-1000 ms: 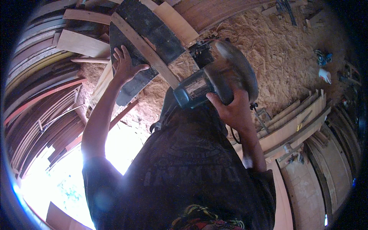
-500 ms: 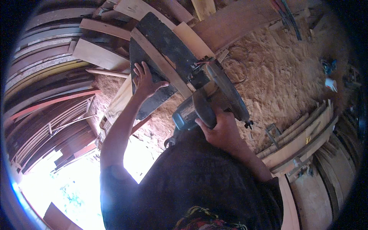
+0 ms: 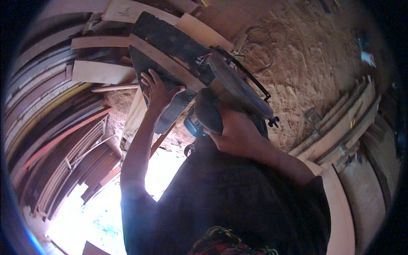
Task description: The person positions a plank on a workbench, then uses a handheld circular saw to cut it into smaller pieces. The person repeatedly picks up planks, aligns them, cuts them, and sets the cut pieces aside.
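Note:
My left hand (image 3: 158, 92) rests with fingers spread on a dark, flat board (image 3: 163, 37), beside the narrow wooden strip (image 3: 165, 61) lying along it. Wrapped round the rear handle of a circular saw (image 3: 207, 111) is my right hand (image 3: 238, 131). The saw has a teal motor housing and a long, dark blade guard. It sits over the near end of the strip, at the right side of the dark board. Its body hides the blade and that end of the strip.
Stacked planks (image 3: 46, 80) fill the left side. Pale boards (image 3: 204, 32) lie beyond the dark board. Sawdust (image 3: 297, 72) covers the ground at right, with more timber lengths (image 3: 340, 123) nearer me. Bright light comes from the lower left.
The saw and my right hand have shifted slightly forward and left, and the saw looks more tilted. My left hand keeps its place on the board. The whole view has also swung a little.

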The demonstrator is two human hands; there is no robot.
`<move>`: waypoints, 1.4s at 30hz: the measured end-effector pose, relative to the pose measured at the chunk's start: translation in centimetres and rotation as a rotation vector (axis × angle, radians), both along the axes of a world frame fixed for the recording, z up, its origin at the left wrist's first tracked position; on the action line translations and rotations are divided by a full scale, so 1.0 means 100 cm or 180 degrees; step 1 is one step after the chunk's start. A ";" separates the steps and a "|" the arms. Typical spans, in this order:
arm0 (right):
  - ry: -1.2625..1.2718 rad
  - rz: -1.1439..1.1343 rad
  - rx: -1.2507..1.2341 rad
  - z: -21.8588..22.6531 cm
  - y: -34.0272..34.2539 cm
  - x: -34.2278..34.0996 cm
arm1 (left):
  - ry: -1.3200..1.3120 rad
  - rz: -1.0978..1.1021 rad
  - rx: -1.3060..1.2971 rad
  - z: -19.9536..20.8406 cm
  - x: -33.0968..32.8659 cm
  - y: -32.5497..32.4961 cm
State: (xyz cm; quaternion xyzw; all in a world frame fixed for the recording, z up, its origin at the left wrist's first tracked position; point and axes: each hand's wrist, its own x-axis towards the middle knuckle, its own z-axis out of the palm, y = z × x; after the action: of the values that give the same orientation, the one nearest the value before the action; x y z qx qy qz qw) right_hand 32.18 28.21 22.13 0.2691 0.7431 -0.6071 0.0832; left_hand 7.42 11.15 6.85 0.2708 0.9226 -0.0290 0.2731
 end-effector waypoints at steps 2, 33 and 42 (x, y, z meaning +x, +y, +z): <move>-0.0094 0.0078 -0.0083 -0.003 0.000 -0.002 | -0.0063 0.0038 0.0005 0.001 -0.002 0.002; -0.0295 0.0378 -0.0771 0.008 0.019 -0.057 | 0.0116 -0.0459 0.0121 -0.037 -0.028 -0.038; -0.0196 0.0378 -0.0694 0.007 0.017 -0.066 | 0.0597 -0.0849 0.0072 -0.072 -0.038 -0.070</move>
State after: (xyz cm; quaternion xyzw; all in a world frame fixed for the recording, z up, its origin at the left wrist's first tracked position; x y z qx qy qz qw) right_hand 25.60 29.88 22.83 0.2324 0.6844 -0.6697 0.1706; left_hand 3.64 4.14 -0.30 0.3901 0.9002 -0.0798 0.1763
